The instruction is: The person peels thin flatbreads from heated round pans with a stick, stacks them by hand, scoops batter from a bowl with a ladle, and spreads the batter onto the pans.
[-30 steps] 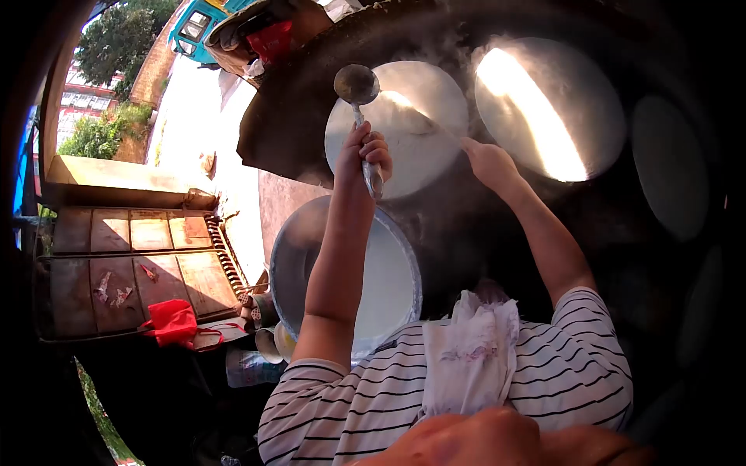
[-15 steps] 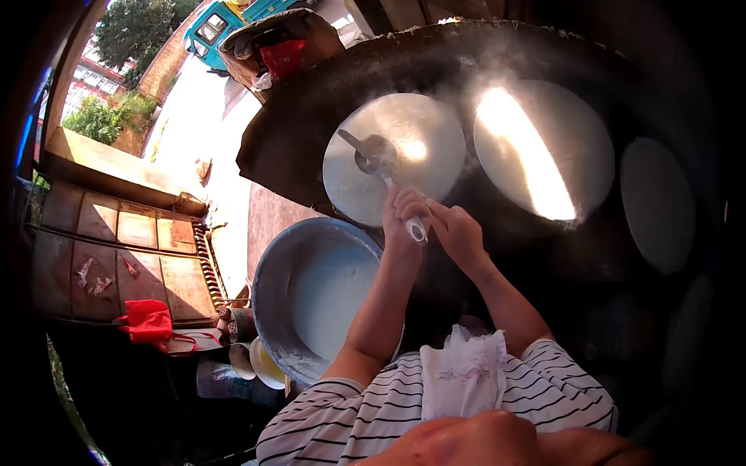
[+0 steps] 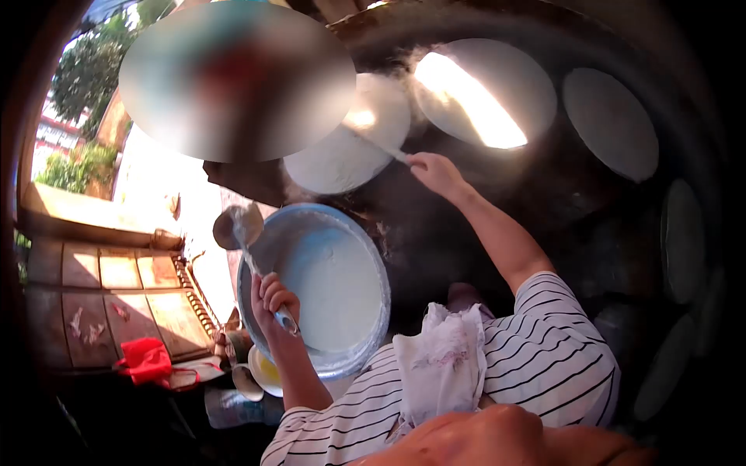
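My left hand (image 3: 274, 297) is wrapped round the handle of a metal ladle (image 3: 238, 227), whose bowl is held up over the left rim of a blue basin (image 3: 382, 268). Pale liquid (image 3: 334, 291) lies in the basin. Out in front, my right hand (image 3: 435, 172) grips a thin tool (image 3: 383, 148) that reaches over the nearest round white pan (image 3: 330, 161). A blurred oval covers part of that pan, and the tool's far end is hard to make out.
More round white pans (image 3: 486, 93) (image 3: 611, 124) curve away to the right on the dark surface, with steam above. At the left are a brown panelled surface (image 3: 120, 311), a red bag (image 3: 145, 360) and stacked bowls (image 3: 247, 382) beside the basin.
The ladle has moved from over the pan to the basin's left side with my left hand. My right hand has parted from my left and moved forward. The camera view has shifted.
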Demonstrator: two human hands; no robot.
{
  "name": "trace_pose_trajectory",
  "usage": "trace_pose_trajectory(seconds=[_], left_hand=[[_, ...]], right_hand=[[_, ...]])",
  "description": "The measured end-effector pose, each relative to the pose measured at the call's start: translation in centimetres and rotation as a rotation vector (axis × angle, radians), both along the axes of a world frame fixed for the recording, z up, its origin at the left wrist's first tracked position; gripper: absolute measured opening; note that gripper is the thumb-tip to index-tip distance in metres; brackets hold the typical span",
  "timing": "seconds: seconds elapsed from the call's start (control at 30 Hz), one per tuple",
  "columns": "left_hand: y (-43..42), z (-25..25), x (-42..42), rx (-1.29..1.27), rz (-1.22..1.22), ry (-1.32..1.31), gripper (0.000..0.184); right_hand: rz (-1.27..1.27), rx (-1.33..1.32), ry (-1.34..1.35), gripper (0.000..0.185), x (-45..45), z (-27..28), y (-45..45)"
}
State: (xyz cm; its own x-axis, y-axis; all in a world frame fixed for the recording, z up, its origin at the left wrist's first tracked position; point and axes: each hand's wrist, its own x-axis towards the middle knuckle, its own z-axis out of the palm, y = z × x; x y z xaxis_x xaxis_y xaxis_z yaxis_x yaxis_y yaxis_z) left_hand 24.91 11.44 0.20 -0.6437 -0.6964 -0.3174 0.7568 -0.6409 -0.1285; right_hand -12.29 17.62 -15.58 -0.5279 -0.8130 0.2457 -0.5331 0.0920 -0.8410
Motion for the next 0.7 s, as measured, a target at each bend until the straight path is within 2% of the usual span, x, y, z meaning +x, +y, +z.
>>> trace_pose_trajectory(seconds=[0.03, 0.1, 0.13, 0.2, 0.23, 0.27, 0.3, 0.33, 0.37, 0.43, 0.5, 0.53, 0.57, 0.63, 0.67, 0.7], left_hand=[[-1.2, -3.7, 2.6, 0.061, -0.076, -0.152, 0.034], [-3.8, -10.7, 3.3, 0.246, -0.045, -0.519, 0.034], [-5.0, -15.5, 4.5, 0.34, -0.157, -0.647, 0.03], [-4.0, -16.7, -1.6, 0.329, -0.223, -0.926, 0.018], [-2.0, -16.2, -3.6, 0.303, -0.222, -1.073, 0.021], [2.6, -15.7, -8.1, 0.009, -0.449, -1.043, 0.031], [7.3, -14.6, -12.6, -0.316, -0.612, -1.01, 0.045], [12.2, -11.9, -13.4, -0.515, -0.697, -1.025, 0.045], [13.5, -11.1, -15.5, -0.676, -0.85, -0.811, 0.043], [24.4, -10.3, -25.5, -1.065, -1.078, -0.718, 0.041], [36.1, -9.9, -35.2, -1.543, -1.156, -0.559, 0.041], [41.1, -10.2, -39.7, -2.03, -0.938, -0.373, 0.043], [46.1, -10.7, -44.1, -2.417, -0.542, -0.211, 0.045], [53.2, -11.5, -50.9, -2.841, 0.076, -0.127, 0.046], [55.5, -12.0, -53.6, -2.962, 0.167, -0.098, 0.044], [56.4, -12.3, -55.2, -3.005, 0.132, -0.057, 0.041]], right_hand=[[0.128, 0.055, -0.104, 0.027, 2.9, -0.2, 3.5], [0.2, 0.117, -0.362, 0.033, 9.1, 0.1, 9.6], [0.232, 0.172, -0.37, 0.036, 11.5, -0.7, 13.1], [0.094, 0.131, -0.458, 0.039, 14.3, 0.8, 18.8], [-0.065, 0.082, -0.447, 0.038, 13.9, 2.2, 22.2], [-0.202, 0.039, -0.434, 0.037, 13.4, 3.0, 26.5], [-0.537, 0.096, -0.4, 0.031, 7.0, 2.1, 36.1], [-0.746, 0.137, -0.349, 0.028, 7.5, 4.4, 40.6], [-0.965, 0.19, -0.232, 0.025, 6.8, 5.9, 44.0], [-1.321, 0.263, -0.059, 0.019, 4.2, 6.2, 53.8], [-1.447, 0.196, -0.061, 0.022, 0.6, 4.5, 62.6], [-1.507, 0.127, -0.075, 0.022, -0.8, 2.9, 65.6], [-1.513, 0.177, 0.076, 0.022, -2.8, 3.5, 68.1], [-1.549, 0.293, 0.317, 0.022, -5.1, 3.2, 70.0], [-1.518, 0.287, 0.26, 0.025, -5.8, 2.9, 70.2], [-1.483, 0.272, 0.245, 0.03, -7.9, 3.1, 70.9]])
